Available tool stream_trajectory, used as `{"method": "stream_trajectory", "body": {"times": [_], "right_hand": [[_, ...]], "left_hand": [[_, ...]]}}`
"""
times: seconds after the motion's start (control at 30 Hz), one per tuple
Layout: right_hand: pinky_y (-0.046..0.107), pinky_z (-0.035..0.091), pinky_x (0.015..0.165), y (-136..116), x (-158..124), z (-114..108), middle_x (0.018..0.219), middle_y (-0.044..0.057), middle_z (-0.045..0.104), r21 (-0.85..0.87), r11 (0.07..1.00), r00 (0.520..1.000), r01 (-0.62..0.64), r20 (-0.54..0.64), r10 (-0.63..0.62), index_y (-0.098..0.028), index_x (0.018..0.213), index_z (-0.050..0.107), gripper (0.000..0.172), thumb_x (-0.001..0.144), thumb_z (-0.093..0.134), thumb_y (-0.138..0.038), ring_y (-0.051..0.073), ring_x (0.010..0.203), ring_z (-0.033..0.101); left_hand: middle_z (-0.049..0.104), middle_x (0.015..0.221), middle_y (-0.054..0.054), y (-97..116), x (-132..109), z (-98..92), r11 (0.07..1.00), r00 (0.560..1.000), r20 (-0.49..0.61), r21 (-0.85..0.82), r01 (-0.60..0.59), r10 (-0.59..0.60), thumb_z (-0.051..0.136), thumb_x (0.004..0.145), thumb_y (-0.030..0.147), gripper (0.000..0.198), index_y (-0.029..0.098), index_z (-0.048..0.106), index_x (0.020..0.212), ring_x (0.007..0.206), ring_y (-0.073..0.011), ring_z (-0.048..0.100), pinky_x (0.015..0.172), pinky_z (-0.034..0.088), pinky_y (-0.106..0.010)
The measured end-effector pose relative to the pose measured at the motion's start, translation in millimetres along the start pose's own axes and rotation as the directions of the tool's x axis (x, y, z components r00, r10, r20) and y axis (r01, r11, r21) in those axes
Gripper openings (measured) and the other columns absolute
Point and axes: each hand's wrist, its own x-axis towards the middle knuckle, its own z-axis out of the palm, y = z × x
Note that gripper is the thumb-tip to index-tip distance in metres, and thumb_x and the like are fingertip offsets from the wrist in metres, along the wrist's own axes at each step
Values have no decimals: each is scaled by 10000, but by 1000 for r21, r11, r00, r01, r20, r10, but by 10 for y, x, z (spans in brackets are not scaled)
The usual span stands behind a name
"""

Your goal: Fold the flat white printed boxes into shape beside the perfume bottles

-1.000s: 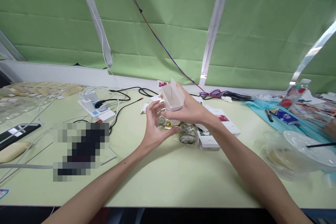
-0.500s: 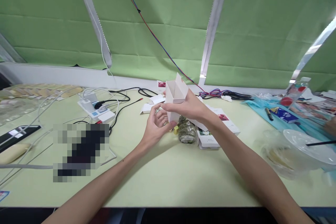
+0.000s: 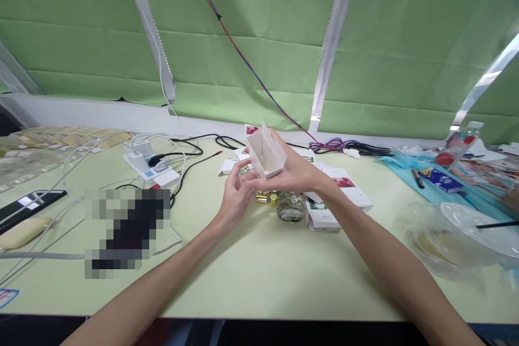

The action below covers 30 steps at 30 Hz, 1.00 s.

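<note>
A small white box with its top flap up is tilted so that its open inside faces me. My right hand grips it from the right and below. My left hand closes on its lower left side, fingertips against the card. Just below the hands, gold caps and a clear round glass jar rest on the pale green table. White printed boxes lie flat to the right, partly behind my right forearm.
At left are a white power strip with cables, a black phone and a pixelated dark item. At right, a clear plastic bowl with a lid, a marker and a blue packet are near a person's hand at the edge.
The white box has tipped toward me, showing more of its inside. My left hand has risen onto the box's lower side, and the gold caps are more exposed.
</note>
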Motion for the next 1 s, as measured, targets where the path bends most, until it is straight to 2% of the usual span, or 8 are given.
{"method": "stream_trajectory", "body": {"times": [0.2,0.47,0.67,0.83,1.0], "right_hand": [[420,550,917,54,25,40,1275,91,570,-38,994,994,106,18,-105,-255,1277,395,697,732,824,-323,237,1071,615],[424,545,904,33,26,42,1261,95,585,-69,990,993,120,14,-119,-258,1268,380,700,735,829,-326,246,1063,624],[382,529,833,46,28,43,1205,78,594,-87,987,990,137,0,-138,-245,1253,388,685,740,826,-363,226,987,624],[385,513,828,53,28,39,1188,70,602,-151,981,991,121,-34,-127,-245,1222,415,670,722,839,-386,233,978,619],[378,502,810,37,27,45,1193,75,610,-179,976,990,123,-49,-134,-241,1195,412,665,718,844,-409,243,983,624]], "left_hand": [[760,907,-34,30,13,23,998,997,-75,66,11,-6,861,719,464,582,236,590,1181,796,-220,728,667,565,-309],[769,960,-46,-21,27,-40,995,997,-64,92,-39,45,811,793,544,592,255,579,1255,847,-235,747,681,592,-318],[773,962,-50,-19,28,-43,992,995,-78,115,-50,59,799,801,582,603,247,585,1254,787,-211,740,647,578,-293],[778,1003,-57,-33,29,-46,988,992,-87,131,-75,87,802,796,588,607,246,590,1251,853,-225,749,691,587,-298],[775,907,-44,-44,32,-48,982,987,-103,155,-107,124,757,849,583,560,230,595,1252,794,-201,731,683,573,-281]]}}
